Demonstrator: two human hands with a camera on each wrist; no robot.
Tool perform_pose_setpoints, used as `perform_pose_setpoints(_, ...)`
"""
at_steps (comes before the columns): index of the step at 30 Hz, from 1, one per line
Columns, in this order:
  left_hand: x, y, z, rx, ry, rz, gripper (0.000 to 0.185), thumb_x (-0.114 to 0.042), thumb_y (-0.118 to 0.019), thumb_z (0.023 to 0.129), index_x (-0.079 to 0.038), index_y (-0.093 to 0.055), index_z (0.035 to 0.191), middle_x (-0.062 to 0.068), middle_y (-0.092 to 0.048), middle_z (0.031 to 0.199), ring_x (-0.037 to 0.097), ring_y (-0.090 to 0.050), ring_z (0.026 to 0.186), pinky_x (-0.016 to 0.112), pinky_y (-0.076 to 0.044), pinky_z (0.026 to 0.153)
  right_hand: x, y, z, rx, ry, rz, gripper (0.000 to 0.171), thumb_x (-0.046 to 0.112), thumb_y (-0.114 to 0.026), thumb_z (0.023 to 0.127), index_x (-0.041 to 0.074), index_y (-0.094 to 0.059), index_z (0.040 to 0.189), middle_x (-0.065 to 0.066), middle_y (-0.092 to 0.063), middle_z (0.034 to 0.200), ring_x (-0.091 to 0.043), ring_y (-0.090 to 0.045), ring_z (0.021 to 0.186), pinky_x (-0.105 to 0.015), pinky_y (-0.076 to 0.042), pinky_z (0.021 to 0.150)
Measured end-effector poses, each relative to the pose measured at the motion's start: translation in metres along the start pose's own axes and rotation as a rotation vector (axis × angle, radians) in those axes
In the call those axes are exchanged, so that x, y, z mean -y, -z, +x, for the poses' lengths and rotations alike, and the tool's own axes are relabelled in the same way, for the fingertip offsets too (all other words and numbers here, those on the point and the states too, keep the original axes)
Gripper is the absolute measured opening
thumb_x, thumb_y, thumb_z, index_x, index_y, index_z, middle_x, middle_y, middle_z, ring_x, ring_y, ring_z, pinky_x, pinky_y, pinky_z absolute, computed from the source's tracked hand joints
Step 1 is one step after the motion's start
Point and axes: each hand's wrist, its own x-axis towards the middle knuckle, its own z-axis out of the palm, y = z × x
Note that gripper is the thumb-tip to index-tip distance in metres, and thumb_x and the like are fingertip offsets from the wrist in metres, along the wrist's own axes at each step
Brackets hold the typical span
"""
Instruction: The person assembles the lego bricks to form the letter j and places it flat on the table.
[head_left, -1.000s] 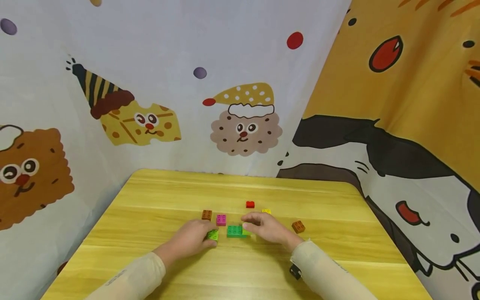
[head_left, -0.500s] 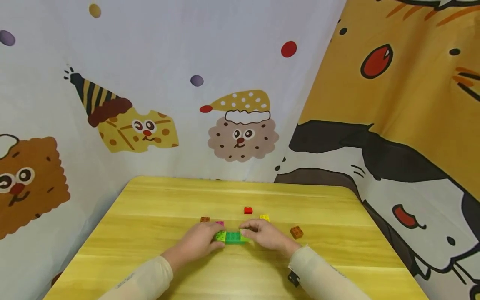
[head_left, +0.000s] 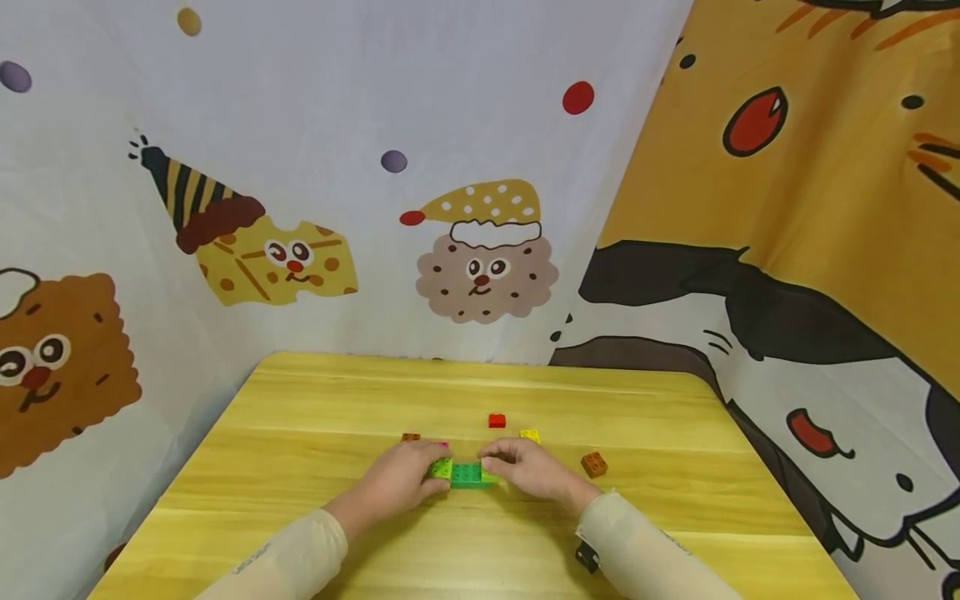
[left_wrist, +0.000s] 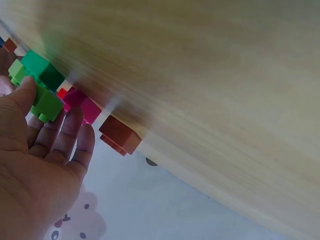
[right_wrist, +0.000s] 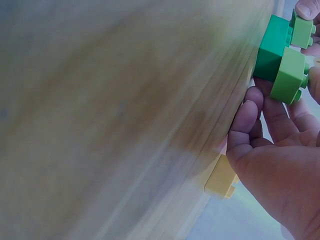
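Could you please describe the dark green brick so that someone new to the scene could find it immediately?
On the wooden table, look between the left hand and right hand. The dark green brick sits there, flanked by lime bricks, the only dark green piece.

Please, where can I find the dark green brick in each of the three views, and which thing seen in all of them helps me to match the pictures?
Head: the dark green brick lies low in the middle, between the two hands.
Left wrist: upper left, by the left hand.
Right wrist: upper right, above the right hand.
Shared landmark: the wooden table, and the light green bricks against the dark green brick.
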Motion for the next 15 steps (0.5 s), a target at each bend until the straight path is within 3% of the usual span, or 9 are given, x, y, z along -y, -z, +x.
perform_pose_setpoints(15, 0.0004, 0.0018, 0.0014, 0.026, 0.016, 0.01, 0.048, -0.039, -0.07, 0.083, -0.012, -0.061, 0.122, 0.003, -0.062, 0.12, 0.02, -0.059, 0.108, 0.038, -0.05, 0.09, -0.0007, -0.0008, 0.0004, -0.001, -0.018, 0.002, 0.035, 0.046, -0.054, 0.092, 0.023, -0.063, 0.117, 0.014, -0.062, 0.106, -0.01, -0.057, 0.098, -0.034, -0.048, 0.082)
